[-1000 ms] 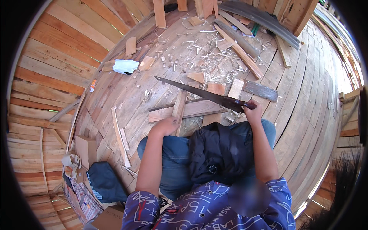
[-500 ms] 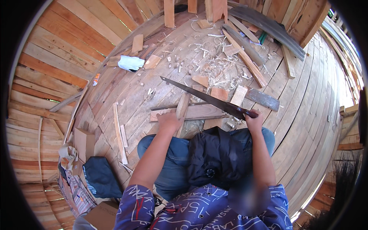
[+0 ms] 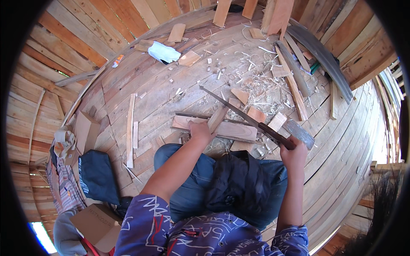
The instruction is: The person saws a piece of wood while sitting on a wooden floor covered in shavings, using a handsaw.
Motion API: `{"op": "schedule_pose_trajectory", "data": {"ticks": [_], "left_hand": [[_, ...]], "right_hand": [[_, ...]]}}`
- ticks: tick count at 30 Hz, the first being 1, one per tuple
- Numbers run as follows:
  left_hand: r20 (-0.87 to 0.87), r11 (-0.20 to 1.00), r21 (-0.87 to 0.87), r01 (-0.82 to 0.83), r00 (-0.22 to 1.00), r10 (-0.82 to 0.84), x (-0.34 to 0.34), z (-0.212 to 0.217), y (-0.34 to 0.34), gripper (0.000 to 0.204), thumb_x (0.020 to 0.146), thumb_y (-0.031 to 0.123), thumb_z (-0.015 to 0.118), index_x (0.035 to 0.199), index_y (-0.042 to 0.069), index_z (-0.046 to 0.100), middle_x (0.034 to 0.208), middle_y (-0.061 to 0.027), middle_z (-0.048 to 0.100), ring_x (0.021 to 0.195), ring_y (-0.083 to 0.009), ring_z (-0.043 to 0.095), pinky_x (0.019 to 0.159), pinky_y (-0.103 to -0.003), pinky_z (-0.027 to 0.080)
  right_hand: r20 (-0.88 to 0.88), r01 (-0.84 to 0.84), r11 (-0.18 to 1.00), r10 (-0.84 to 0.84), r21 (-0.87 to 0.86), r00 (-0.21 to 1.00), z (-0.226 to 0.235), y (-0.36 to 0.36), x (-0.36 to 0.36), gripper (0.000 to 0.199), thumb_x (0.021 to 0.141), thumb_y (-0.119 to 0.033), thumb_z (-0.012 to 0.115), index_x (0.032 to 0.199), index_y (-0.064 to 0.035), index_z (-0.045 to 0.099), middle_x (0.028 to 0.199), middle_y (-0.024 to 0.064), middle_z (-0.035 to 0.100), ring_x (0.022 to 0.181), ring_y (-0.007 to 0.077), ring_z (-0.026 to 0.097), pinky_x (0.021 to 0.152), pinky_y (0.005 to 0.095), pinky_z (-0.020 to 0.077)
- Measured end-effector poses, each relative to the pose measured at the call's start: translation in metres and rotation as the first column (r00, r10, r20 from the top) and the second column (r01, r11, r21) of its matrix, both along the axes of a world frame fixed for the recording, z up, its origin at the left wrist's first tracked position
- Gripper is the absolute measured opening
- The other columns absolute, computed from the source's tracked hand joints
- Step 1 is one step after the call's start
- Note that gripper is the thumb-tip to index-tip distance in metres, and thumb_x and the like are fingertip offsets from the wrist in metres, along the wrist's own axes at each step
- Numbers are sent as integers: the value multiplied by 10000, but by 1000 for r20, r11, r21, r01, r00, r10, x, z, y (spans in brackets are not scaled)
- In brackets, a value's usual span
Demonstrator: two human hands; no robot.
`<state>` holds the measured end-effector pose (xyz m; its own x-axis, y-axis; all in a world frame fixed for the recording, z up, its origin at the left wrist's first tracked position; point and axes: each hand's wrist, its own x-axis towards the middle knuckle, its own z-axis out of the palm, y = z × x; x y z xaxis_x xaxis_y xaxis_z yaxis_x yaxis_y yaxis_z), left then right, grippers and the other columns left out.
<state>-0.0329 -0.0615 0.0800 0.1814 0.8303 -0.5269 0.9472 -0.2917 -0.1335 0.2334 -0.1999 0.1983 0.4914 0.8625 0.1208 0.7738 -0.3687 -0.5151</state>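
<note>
My right hand [image 3: 294, 150] is wrapped round the dark handle of a handsaw [image 3: 245, 118]. The narrow blade slants up and to the left, its tip over the floor. My left hand [image 3: 201, 132] is closed on a short wooden strip [image 3: 218, 118], with its fingers near the left part of a wider plank [image 3: 235, 129]. That strip slants across above the plank, and the saw blade passes close to its upper end; whether they touch I cannot tell. The plank lies on the floor in front of my crossed legs, a dark thin board along its far edge.
Wood shavings [image 3: 260, 81] and offcuts litter the plank floor ahead. A white-blue cloth or glove [image 3: 163, 52] lies far left. Long boards [image 3: 292, 83] and a grey curved sheet [image 3: 320, 57] lie at the far right. On the left are a dark bag [image 3: 97, 177] and cardboard boxes [image 3: 87, 130].
The view has shifted. My right hand has turned the saw, so its blade shows narrower and slants more steeply. The strip's lower end, visible below the plank before, is now hidden at my left hand.
</note>
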Motion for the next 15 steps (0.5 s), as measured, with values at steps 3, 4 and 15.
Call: {"op": "schedule_pose_trajectory", "data": {"ticks": [3, 4, 15], "left_hand": [[-36, 1000, -2, 24, 999, -24, 3, -7, 3, 750, 775, 700, 528, 1137, 46, 590, 947, -65, 680, 837, -246, 652, 810, -423, 384], [-43, 1000, -15, 27, 999, -27, 2, -12, 4, 776, 760, 725, 523, 1129, 46, 597, 942, -65, 671, 824, -244, 649, 793, -427, 385], [-380, 969, -226, 99, 907, -181, 26, -16, 12, 562, 774, 559, 601, 998, 45, 626, 912, -60, 553, 674, -242, 586, 671, -447, 374]], "right_hand": [[112, -80, 997, 82, -16, 990, 23, 21, -17, 139, 671, -159, 705, 735, -42, 666, 667, 174, 635, 656, 360, 630, 623, 446, 497], [115, -100, 994, 103, -35, 988, 27, 27, -18, 143, 671, -155, 705, 742, -37, 665, 668, 174, 636, 651, 363, 626, 612, 440, 492], [-450, -408, 902, 308, -144, 838, 44, 40, -14, 372, 858, -290, 697, 750, 58, 621, 533, 7, 476, 523, 73, 401, 468, 278, 316]]}}
